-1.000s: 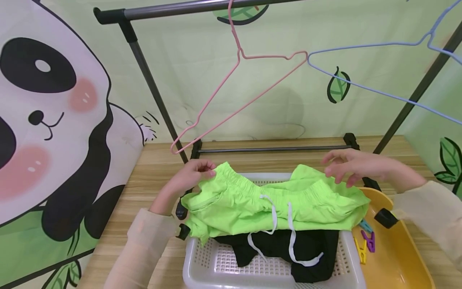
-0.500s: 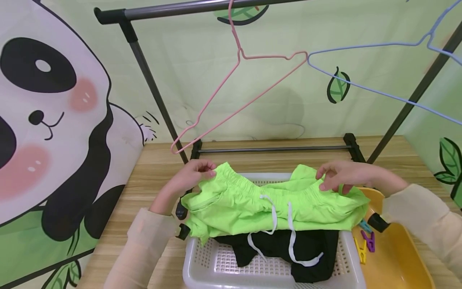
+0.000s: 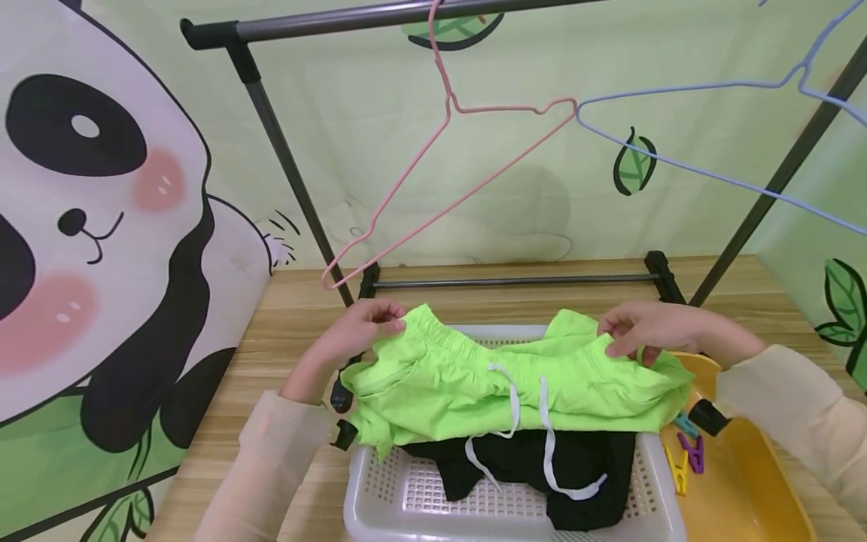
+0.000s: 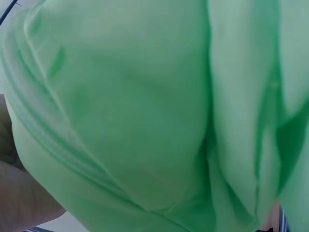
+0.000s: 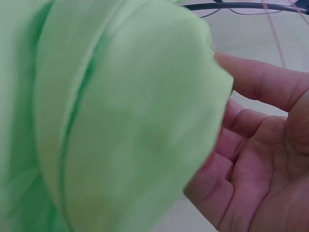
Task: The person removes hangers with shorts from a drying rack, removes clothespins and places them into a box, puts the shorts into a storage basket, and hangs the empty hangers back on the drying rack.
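Observation:
Bright green drawstring shorts (image 3: 460, 391) are held up over a white basket (image 3: 379, 512), with white cords hanging at the front. My left hand (image 3: 348, 331) pinches the left corner of the elastic waistband. At the waistband's right part, my right hand (image 3: 660, 327) grips the cloth, thumb in front and fingers behind. In the left wrist view the green fabric fills most of the picture and hides most of the hand. The right wrist view shows the right hand (image 5: 260, 140) at the cloth's edge, some fingertips hidden behind it. Black clothing (image 3: 589, 474) lies in the basket below.
A pink hanger (image 3: 450, 199) and a blue hanger (image 3: 691, 84) hang above from a dark rack (image 3: 339, 16). An orange tray (image 3: 752, 482) right of the basket holds a purple clothespin (image 3: 691, 452), a yellow clothespin (image 3: 677, 474) and a blue one. A panda backdrop covers the left.
My right hand has come down and left onto the waistband and taken hold of it. The left hand keeps its place, and the shorts have barely moved.

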Tool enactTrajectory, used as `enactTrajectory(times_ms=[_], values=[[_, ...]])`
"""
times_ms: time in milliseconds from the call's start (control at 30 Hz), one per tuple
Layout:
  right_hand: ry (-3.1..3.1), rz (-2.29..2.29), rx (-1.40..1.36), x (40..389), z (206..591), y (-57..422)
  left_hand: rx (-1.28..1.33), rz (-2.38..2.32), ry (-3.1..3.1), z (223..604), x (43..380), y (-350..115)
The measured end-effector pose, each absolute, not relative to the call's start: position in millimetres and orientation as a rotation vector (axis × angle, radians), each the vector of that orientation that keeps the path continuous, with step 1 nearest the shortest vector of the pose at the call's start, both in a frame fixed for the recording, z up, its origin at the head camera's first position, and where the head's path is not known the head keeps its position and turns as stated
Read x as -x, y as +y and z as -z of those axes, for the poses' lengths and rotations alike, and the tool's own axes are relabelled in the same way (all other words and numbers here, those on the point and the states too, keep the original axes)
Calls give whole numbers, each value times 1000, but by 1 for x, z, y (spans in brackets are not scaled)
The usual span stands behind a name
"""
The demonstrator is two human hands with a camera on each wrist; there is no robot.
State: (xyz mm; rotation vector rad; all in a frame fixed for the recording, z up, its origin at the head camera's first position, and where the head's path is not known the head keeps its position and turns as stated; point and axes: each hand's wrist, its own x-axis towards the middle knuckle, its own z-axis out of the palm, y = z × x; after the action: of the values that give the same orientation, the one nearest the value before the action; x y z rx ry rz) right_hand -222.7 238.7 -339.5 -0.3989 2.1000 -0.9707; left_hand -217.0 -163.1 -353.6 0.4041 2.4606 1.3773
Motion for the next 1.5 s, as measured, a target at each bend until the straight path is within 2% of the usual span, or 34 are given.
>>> enactTrajectory(times_ms=[833,1133,1500], values=[[2320,1475,883,206,267,241,-735,-1631,2453,290,191,-133],[2174,1830,977,193,244,230,-721,-1694,2509,260,173,-120],[1945,2130,1201,179,221,205,-1073,-1776,2470,230,157,-102]])
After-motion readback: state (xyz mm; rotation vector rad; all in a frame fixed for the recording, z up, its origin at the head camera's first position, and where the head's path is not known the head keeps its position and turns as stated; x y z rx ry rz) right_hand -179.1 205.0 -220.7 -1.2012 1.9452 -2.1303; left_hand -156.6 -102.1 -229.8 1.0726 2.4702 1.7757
